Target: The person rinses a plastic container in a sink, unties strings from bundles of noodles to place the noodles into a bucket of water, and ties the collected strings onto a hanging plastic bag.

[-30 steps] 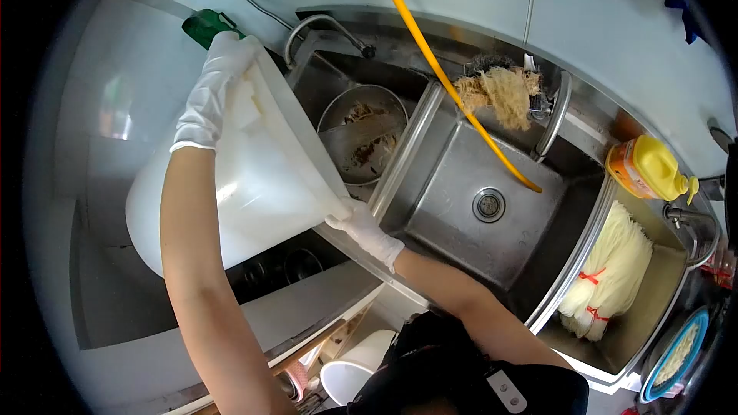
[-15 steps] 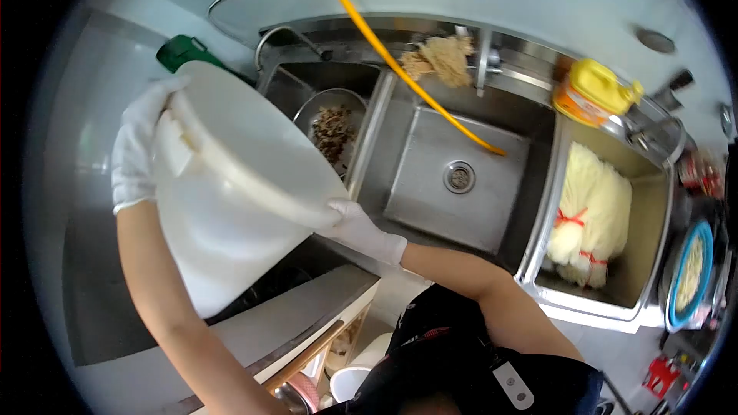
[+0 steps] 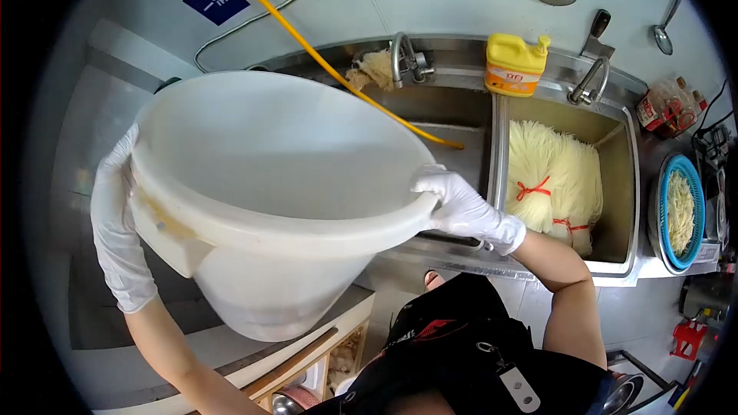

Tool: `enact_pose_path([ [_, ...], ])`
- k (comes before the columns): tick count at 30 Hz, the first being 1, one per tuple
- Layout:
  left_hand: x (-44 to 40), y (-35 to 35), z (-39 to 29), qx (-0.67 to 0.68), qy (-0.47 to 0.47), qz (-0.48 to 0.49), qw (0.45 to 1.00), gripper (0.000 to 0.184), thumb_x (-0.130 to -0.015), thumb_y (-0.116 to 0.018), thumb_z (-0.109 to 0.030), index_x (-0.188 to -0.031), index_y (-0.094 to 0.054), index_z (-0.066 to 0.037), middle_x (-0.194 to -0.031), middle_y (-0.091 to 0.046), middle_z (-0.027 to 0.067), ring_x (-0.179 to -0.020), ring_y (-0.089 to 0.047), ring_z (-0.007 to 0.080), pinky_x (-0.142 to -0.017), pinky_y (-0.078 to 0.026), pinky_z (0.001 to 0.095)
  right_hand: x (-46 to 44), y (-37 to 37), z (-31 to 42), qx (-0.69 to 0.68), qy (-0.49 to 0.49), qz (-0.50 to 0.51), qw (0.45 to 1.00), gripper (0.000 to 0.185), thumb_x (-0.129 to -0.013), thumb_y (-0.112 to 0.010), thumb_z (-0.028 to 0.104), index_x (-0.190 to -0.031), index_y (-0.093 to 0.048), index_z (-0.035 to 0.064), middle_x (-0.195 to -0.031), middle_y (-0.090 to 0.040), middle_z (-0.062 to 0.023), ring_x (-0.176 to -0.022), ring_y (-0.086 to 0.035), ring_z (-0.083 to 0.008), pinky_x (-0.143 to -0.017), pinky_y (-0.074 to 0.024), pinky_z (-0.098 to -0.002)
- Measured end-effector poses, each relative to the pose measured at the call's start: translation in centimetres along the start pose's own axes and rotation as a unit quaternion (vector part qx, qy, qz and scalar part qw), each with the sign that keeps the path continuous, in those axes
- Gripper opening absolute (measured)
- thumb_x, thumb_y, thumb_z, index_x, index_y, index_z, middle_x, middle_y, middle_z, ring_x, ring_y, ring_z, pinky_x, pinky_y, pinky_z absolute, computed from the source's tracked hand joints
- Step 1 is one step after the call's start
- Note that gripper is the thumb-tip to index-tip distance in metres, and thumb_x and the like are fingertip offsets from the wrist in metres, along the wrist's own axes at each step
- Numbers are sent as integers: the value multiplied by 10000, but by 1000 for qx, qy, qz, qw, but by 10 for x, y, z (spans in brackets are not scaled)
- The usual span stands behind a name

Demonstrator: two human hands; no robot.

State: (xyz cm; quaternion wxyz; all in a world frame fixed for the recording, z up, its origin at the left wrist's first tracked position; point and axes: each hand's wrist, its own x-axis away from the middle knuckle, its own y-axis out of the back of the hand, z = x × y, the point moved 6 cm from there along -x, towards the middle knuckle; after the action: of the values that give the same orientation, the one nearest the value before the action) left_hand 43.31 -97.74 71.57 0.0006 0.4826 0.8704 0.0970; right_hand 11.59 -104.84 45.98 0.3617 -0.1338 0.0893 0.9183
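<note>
A large white plastic bucket [image 3: 277, 261] is held up in front of me, tilted with its wide mouth facing up and away. Its inside looks bare where it shows. My left hand [image 3: 115, 184], in a white glove, grips the rim and outer wall on the left side. On the right side, my right hand [image 3: 453, 200], gloved too, is closed over the rim with the thumb on top. The bucket hides most of the left and middle sinks behind it. A yellow hose [image 3: 307, 46] runs down into the middle sink [image 3: 442, 119].
Noodle bundles [image 3: 557, 177] tied with red string lie in the right sink [image 3: 615, 223]. A yellow jug [image 3: 515, 65] stands on the sink ledge near a faucet [image 3: 592, 81]. A cleaver [image 3: 598, 34] hangs on the wall. A blue basket [image 3: 680, 211] of pale strips sits far right.
The bucket has moved right and closer to me, carried by both hands, and now covers the left sink and part of the middle one. My view has turned rightward.
</note>
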Motion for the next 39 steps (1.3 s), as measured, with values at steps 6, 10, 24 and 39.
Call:
enact_pose_path([
  [6,-8,-86,-18,-5,-20,33,999,387,-861,-596,-240,-1101,-557,62,-1020,-615,115,-889,-604,166,-798,-478,271,5,59,-26,-42,-54,44,997,376,-619,-802,101,-883,-564,-19,-767,-574,-53,-736,-485,-67,-696,-442,-250],
  [10,-24,-108,-22,-34,-8,28,999,400,-863,-587,-247,-1113,-550,64,-1025,-616,115,-906,-602,171,-809,-476,285,-1,85,-28,-6,-42,65,997,393,-629,-793,117,-923,-566,-11,-804,-583,-52,-768,-490,-65,-723,-443,-257],
  [24,-4,-122,-25,-8,8,-102,995,269,-814,-621,-188,-969,-596,31,-787,-629,80,-464,-499,84,-370,-342,184,-179,234,-272,222,-120,-139,958,441,-829,-582,182,-1225,-478,20,-1208,-518,-189,-1142,-484,-316,-971,-376,-350],
  [39,-11,-146,-16,64,51,-77,994,409,-808,-612,-187,-1131,-537,53,-1077,-600,157,-961,-587,221,-899,-444,304,-138,189,-316,533,57,-57,842,211,-800,-541,140,-974,-644,79,-1215,-558,-76,-1185,-456,-269,-1013,-332,-430],
])
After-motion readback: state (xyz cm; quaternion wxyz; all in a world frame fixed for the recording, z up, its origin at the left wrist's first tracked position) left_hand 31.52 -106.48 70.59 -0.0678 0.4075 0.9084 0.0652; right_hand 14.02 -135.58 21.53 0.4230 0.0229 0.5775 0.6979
